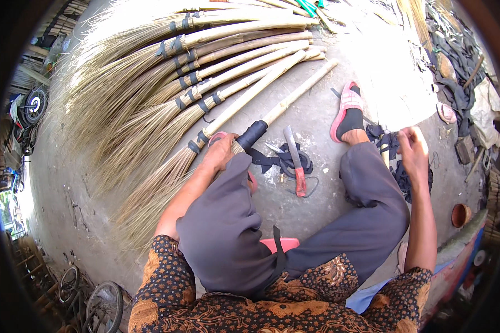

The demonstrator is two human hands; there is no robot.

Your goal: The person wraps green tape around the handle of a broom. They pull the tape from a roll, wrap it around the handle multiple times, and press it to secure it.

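Note:
My left hand [221, 152] is closed around a stick broom [300, 94] just below its thick black binding [253, 134]. The broom's bamboo handle points away to the upper right, and my left knee hides part of its bristles. Out to the right, my right hand [412, 149] is raised with curled fingers pressed together; whatever they pinch, if anything, is too small to make out. Between my feet lies a knife [295, 164] with a red handle. Black rubber strips [265, 161] trail from beside the binding toward it.
Several bound brooms [205, 72] fan out across the floor at left and far side. A pink sandal [347, 108] is on my right foot. Dark strips [405, 180] lie beneath my right hand. At right are heaped scraps [464, 89] and a brown pot [460, 215].

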